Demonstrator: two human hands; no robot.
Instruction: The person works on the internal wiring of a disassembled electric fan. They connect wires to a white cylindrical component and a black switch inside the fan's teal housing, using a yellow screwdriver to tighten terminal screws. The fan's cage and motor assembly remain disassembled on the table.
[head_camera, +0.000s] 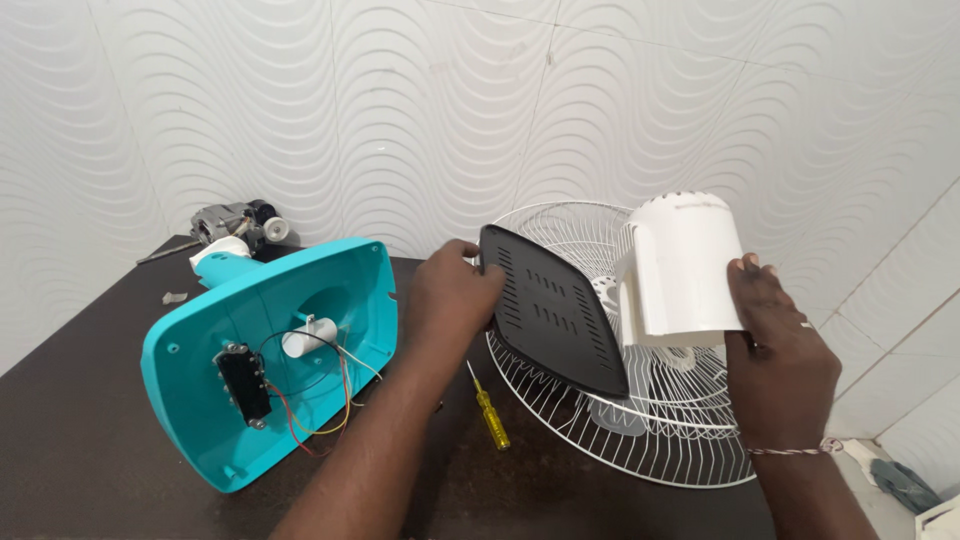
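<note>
Nearest, the left hand (455, 300) gripped the black plate (555, 310) at its ten-o'clock end, long axis running to four o'clock; the right hand (780, 350) clasped the white cover (685, 265) at three o'clock.

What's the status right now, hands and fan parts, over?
Left hand grips black vented plate by its edge. Right hand holds white motor cover. Both raised over white wire grille. Yellow screwdriver lies on table between arms.

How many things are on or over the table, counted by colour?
White: 2, cover, grille
Black: 1, plate
Teal: 1, base
Yellow: 1, screwdriver
Grey: 1, motor
Total: 6
</note>
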